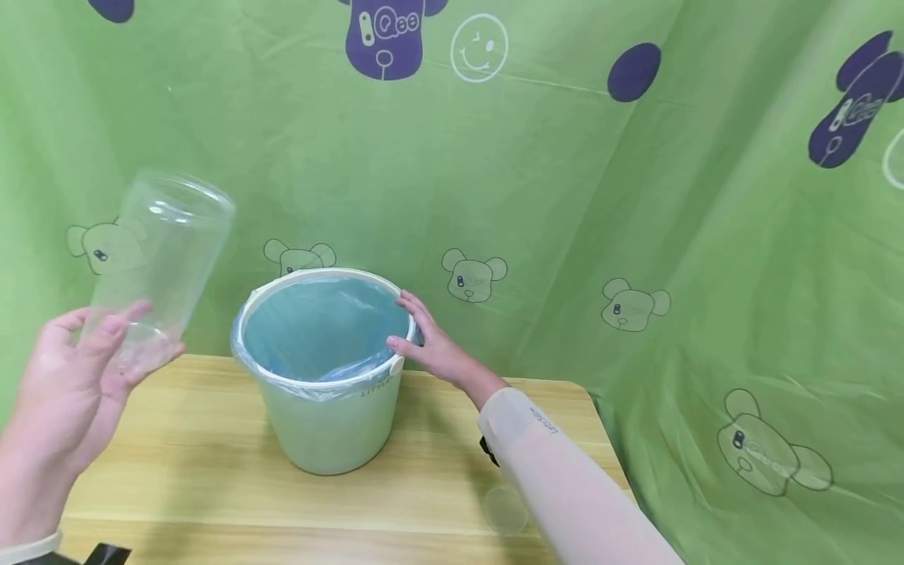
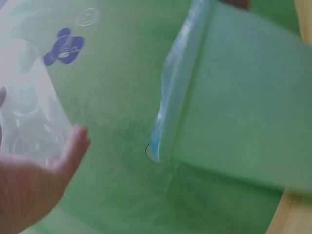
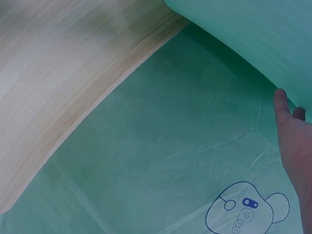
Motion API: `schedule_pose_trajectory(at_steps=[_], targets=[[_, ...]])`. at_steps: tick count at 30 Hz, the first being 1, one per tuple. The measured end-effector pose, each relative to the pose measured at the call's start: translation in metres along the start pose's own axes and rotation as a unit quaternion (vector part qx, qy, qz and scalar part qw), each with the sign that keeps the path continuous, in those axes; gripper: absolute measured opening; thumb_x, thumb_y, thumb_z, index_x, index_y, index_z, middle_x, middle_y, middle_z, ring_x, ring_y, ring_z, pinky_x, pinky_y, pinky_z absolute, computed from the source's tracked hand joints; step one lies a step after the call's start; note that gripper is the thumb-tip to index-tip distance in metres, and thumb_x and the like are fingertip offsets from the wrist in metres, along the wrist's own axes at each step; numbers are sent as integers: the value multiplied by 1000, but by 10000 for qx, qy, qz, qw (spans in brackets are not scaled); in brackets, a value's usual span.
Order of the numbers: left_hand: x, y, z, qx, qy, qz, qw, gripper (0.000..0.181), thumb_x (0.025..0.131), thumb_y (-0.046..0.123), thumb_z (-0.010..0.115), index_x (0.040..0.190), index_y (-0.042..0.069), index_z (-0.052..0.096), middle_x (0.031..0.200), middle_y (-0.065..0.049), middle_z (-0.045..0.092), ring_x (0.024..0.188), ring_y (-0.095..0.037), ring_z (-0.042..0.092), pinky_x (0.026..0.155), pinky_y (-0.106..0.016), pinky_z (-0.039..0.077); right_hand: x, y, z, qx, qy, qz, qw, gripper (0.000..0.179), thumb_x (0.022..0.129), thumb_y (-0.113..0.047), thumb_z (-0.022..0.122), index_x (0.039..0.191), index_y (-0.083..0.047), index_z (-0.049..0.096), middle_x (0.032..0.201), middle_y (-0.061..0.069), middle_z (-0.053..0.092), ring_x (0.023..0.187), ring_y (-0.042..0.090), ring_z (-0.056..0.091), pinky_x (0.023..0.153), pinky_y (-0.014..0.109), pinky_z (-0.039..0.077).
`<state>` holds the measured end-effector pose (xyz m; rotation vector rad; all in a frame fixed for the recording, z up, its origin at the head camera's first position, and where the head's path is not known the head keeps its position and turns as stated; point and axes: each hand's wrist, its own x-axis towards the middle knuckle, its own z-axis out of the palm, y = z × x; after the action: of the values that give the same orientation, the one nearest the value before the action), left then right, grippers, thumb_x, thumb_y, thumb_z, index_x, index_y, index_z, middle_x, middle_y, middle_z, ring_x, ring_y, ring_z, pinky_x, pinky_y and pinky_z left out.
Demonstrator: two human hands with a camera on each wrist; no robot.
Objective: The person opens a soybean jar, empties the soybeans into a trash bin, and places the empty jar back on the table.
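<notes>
A clear plastic cup (image 1: 165,243), tilted with its wide end up and to the right, is in my left hand (image 1: 74,384). Thumb and fingers grip it near its narrow end; the left wrist view also shows the cup (image 2: 31,107). A pale green bucket (image 1: 328,435) stands upright on the table, lined with a thin blue plastic bag (image 1: 332,314) folded over its rim. My right hand (image 1: 438,349) rests at the bucket's right rim, thumb and fingers spread and fairly straight. In the right wrist view, fingers touch the bucket's outer wall (image 3: 253,34).
The light wood table (image 1: 452,471) ends at a rounded back right corner. A clear round disc, like a lid (image 1: 504,510), lies on it near my right sleeve (image 1: 565,471). Green cloth (image 1: 551,196) with bear prints hangs close behind and beside the table.
</notes>
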<state>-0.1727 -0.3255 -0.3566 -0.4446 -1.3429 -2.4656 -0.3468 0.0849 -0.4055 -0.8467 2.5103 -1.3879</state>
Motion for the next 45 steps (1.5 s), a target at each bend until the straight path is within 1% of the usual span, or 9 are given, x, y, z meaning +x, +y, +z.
schedule_pose_trajectory(at_steps=[5,12,15,18,20,25,26,34,45], targets=[[-12,-8,-18,-1192,-1245,-140,9849,33,112,8,56,144,5,63,154,-14,39,133,-52,65,111,-61,59,-4,0,-1,-32,-11,52,10000,93,102,-51,69,175,-34,14,186,-5,-6,172,39,2,133,69,22],[-31,-32,-21,-362,-986,-267,9941,74,104,15,74,167,10,36,159,-9,24,139,-38,56,107,-54,63,-12,1,4,10,283,112,9995,99,99,-63,69,175,-36,11,186,0,-8,171,41,2,134,66,20],[-39,-48,-18,-101,-944,-96,9954,70,105,16,73,164,8,36,158,-11,35,139,-32,55,105,-51,64,-15,1,8,2,506,154,9986,98,100,-67,66,175,-38,10,185,0,-10,170,45,2,132,70,20],[-50,-58,-8,966,-375,-199,9944,66,105,9,71,162,13,39,151,-3,49,135,-18,57,105,-31,62,-17,1,12,45,737,126,9972,95,102,-64,64,175,-36,10,185,3,-9,169,48,5,131,71,22],[-58,-63,1,2510,104,-390,9671,69,104,11,73,164,18,40,147,2,56,128,-7,57,100,-17,58,-18,0,14,102,820,130,9965,94,103,-64,63,175,-35,10,186,3,-6,169,47,8,132,68,24],[-79,-77,25,5525,627,-1174,8228,86,98,34,82,168,18,36,159,-22,52,136,-37,56,103,-65,57,-19,-1,20,289,866,222,9956,84,109,-51,59,175,-34,9,185,5,1,168,47,17,132,62,28],[-83,-82,29,5678,649,-1196,8119,87,96,37,84,167,15,38,158,-30,49,134,-48,53,98,-77,52,-19,-2,21,334,882,231,9953,83,110,-48,59,175,-34,9,184,7,2,167,47,20,132,62,29],[-112,-133,39,6331,577,-585,7697,84,81,40,96,145,2,57,136,-34,66,124,-59,58,101,-81,43,-24,-3,23,480,971,235,9938,84,110,-52,57,176,-33,8,175,16,18,159,45,37,130,52,39],[-144,-202,35,6581,148,-415,7516,70,76,35,97,128,5,61,118,-21,80,105,-45,77,94,-53,39,-34,-2,24,448,1017,291,9934,78,113,-42,55,176,-27,11,174,21,27,156,46,41,130,58,40]])
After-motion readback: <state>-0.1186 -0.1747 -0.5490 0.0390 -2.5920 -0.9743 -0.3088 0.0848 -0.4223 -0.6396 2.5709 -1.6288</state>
